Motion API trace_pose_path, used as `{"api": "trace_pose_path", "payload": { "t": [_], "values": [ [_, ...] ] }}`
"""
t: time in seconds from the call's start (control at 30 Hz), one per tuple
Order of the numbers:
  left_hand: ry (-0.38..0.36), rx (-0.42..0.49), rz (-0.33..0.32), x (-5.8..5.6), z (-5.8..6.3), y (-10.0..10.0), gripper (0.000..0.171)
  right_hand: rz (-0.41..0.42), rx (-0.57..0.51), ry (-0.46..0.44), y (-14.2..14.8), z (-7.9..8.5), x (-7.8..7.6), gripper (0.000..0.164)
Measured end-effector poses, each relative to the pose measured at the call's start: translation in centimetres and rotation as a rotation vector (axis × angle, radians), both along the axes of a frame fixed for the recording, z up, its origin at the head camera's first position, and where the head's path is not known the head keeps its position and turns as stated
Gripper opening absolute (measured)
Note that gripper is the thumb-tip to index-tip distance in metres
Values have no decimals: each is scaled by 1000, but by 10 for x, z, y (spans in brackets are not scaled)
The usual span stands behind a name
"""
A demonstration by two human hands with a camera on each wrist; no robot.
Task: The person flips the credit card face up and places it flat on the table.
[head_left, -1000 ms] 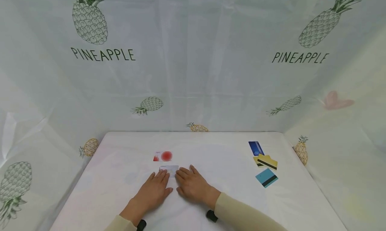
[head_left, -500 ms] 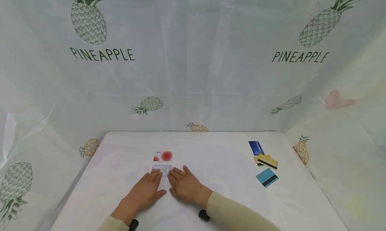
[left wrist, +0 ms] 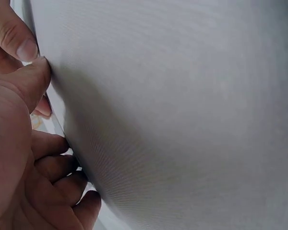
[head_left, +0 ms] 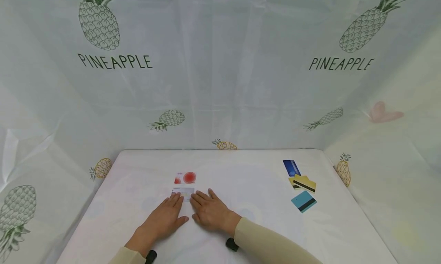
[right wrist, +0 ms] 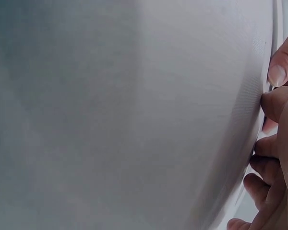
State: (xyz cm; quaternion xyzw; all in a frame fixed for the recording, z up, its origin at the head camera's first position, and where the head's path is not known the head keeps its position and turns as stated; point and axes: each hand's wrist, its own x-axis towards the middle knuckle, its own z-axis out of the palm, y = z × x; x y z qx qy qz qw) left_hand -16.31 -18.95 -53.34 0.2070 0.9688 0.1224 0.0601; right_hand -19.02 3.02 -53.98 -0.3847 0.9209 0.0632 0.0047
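On the white table, a pale card (head_left: pixel 187 191) lies flat just below a white card with red circles (head_left: pixel 185 178). My left hand (head_left: pixel 161 218) rests its fingertips on the left part of the pale card, thumb spread to the side. At that card's right edge, the fingertips of my right hand (head_left: pixel 213 213) touch down. Both hands lie palm down, covering the card's lower corners. In the left wrist view, the left hand (left wrist: pixel 43 167) presses its fingertips to the white surface; the right hand (right wrist: pixel 273 163) does likewise in the right wrist view. Neither wrist view shows the card clearly.
To the right lie a blue card (head_left: pixel 291 168), two overlapping yellow cards (head_left: pixel 304 183) and a teal card (head_left: pixel 304 201), each spaced or partly overlapping. A white curtain printed with pineapples (head_left: pixel 220 84) stands behind the table (head_left: pixel 241 164).
Both hands and the pale card have slid left together, now roughly beneath the red-circle card. Over the last half second they hold almost still.
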Motion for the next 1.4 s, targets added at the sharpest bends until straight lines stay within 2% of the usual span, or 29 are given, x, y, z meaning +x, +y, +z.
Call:
{"api": "trace_pose_path", "payload": {
  "t": [0.17,0.33,0.5,0.7,0.87,1.13,1.27,1.4],
  "values": [
    [-14,0,0,0,1,0,78,-15,-10,-6,11,3,3,61],
    [-31,-8,17,0,-1,1,80,-56,-48,-26,39,3,2,60],
    [-43,0,28,0,-2,1,81,-122,-113,-56,79,3,2,61],
    [-63,-11,32,-2,-1,4,81,-239,-206,-78,140,2,6,62],
    [-61,-10,36,-2,-2,5,81,-344,-234,-76,194,7,19,61],
    [-65,-6,43,-1,-3,3,81,-447,-234,85,273,9,46,57],
    [-62,0,38,-1,-2,3,81,-517,-198,85,303,9,59,59],
    [-71,3,37,-1,1,4,81,-574,-165,58,321,6,67,59]
  ]
}}
